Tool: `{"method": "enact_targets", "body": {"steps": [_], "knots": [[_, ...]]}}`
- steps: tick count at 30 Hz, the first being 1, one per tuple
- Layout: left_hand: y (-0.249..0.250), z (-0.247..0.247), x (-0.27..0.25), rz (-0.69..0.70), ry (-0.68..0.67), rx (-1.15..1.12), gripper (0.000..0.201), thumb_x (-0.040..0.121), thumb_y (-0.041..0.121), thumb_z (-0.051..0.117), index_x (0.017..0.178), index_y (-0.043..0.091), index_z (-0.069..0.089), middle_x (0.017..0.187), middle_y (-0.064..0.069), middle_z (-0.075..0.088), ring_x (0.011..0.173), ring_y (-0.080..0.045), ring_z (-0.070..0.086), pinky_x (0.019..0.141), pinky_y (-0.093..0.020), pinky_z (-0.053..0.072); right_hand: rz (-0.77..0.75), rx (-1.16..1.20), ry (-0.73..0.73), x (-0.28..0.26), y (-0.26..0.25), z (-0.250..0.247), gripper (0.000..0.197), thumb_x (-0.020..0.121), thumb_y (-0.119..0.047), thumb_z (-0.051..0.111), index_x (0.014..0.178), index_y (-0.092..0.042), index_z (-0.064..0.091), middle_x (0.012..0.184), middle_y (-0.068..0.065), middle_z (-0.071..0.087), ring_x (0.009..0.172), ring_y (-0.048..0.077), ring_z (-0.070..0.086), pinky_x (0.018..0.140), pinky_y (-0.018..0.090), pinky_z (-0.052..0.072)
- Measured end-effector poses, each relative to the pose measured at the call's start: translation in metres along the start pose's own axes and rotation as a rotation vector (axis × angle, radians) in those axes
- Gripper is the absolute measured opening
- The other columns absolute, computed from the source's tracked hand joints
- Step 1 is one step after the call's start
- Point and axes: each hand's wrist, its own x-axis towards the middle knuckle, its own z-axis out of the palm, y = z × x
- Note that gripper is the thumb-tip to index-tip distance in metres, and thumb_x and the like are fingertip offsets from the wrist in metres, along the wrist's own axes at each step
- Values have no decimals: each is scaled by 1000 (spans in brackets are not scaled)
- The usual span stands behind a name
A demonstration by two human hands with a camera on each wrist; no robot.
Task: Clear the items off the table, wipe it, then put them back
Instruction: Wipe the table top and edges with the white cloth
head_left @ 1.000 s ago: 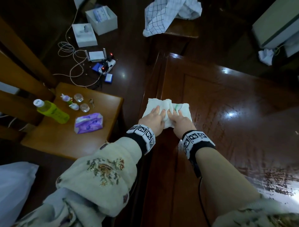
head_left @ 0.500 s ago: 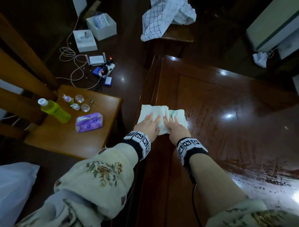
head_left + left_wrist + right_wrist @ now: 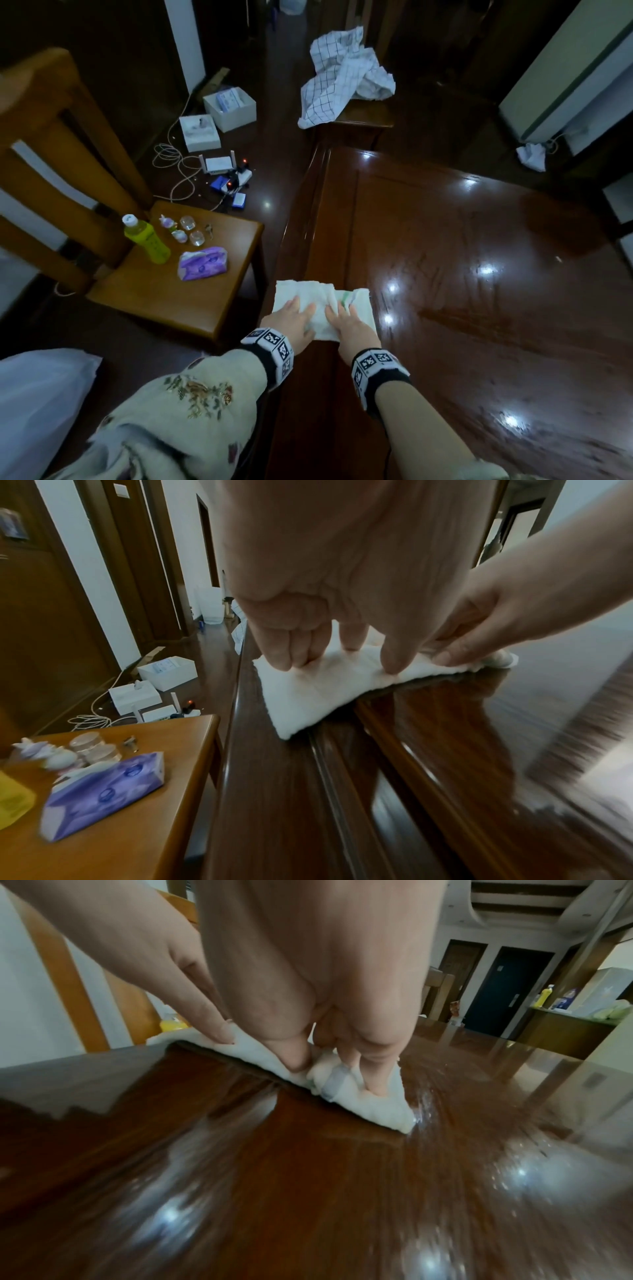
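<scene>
While both hands pressed the cloth (image 3: 320, 308) flat on the table (image 3: 479, 274), the left hand (image 3: 291, 325) and right hand (image 3: 352, 330) lay side by side with fingers straight, gripping nothing, and had drawn the cloth back along the table's left edge, nearer the body than a second before. Wet streaks shone right of the cloth, so I judged wiping well under way. Left of the table, the bottle (image 3: 147, 240), tissues (image 3: 203, 263) and small trinkets (image 3: 181, 228) waited on the chair (image 3: 164, 301), not yet returned.
</scene>
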Motion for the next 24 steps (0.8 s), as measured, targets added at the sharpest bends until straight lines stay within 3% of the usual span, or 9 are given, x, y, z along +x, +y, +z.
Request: {"method": "enact_targets", "body": {"steps": [9,14,24], "knots": [[17,65,-80,-105,-59,13,59,96,45,32,151,34,11,160,-5,4,138,-28,33,104,-44,40,-122,-118,-35,-80,-18,47,77,92,-3,44,153,-24,1,160,4,5,147,28,4,115,42,28],[27,92,-124,-116,-79,31,59,96,43,31,150,34,12,159,-4,1,138,-29,31,105,-44,39,-122,-40,-79,-122,-31,77,80,91,-1,45,153,-27,1,161,-1,2,148,24,-1,108,43,39],[35,143,-187,24,-50,54,61,93,34,40,149,27,17,159,-5,2,145,-23,12,106,-48,37,-49,44,-69,-196,-60,122,79,90,-2,44,153,-28,2,161,-2,0,148,22,-2,106,44,41]]}}
